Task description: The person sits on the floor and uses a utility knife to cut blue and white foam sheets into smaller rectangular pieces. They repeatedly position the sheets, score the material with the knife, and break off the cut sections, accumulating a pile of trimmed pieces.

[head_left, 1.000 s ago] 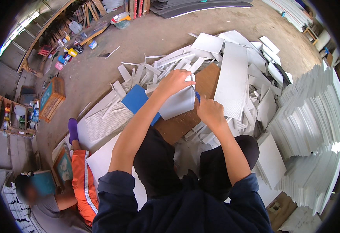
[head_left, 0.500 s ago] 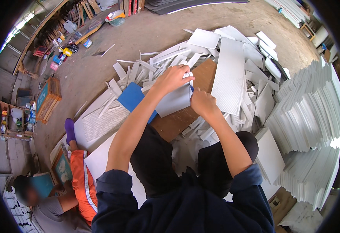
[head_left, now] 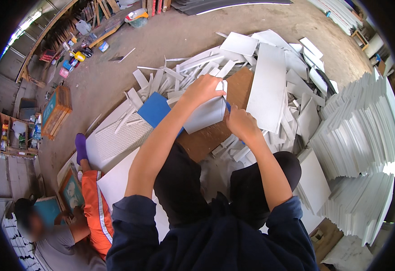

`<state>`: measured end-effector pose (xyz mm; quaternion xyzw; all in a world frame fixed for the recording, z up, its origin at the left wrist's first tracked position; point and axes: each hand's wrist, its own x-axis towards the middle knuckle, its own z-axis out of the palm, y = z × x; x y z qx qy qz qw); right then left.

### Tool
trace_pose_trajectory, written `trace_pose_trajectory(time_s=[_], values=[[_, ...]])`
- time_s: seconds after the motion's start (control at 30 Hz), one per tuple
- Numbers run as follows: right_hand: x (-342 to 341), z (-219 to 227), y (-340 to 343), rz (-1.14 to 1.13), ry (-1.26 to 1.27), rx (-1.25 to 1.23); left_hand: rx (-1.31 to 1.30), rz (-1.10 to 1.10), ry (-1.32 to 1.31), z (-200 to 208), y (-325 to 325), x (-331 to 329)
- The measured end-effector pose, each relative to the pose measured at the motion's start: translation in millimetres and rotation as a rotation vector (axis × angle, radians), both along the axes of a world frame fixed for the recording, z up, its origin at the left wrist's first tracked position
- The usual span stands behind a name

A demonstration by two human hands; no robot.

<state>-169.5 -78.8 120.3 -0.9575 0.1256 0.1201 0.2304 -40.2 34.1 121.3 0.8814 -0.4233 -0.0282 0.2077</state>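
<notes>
My left hand [head_left: 204, 90] is closed on a small white piece [head_left: 225, 86], pressing it down at the far edge of a white foam sheet [head_left: 205, 115]. My right hand [head_left: 243, 123] is wrapped round a slim blue tool, which looks like a utility knife [head_left: 228, 107]; its front end meets the sheet's right edge just below the left hand. The blade itself is too small to make out. Beneath the sheet lies a brown wooden board [head_left: 239, 90]. A blue sheet [head_left: 154, 110] sits partly under the white one, left of my left forearm.
White offcuts [head_left: 179, 74] are heaped around the board, with a long white panel [head_left: 266, 88] to its right. Tall stacks of white sheets [head_left: 360, 126] stand at the right. A person in orange trousers [head_left: 96, 203] sits at the lower left, near wooden crates [head_left: 57, 113].
My right hand has drawn slightly toward me and to the right, showing more of the blue tool. The left hand stays on the white piece. The view has shifted a little.
</notes>
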Motion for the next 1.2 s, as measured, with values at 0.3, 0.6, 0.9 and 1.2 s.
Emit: trace_pose_trajectory(time_s=[0.3, 0.6, 0.9, 1.2], values=[[16, -12, 5, 0.014, 0.025, -0.071, -0.023, -0.027, 0.010, 1, 0, -3], [26, -29, 0, -0.050, 0.077, -0.010, -0.150, -0.074, 0.038, 5, -6, -13], [7, -13, 1, -0.038, 0.092, 0.052, -0.059, -0.091, 0.003, -2, -1, 0], [31, -33, 3, -0.044, 0.199, -0.003, -0.102, -0.117, -0.021, 1, -2, -2]])
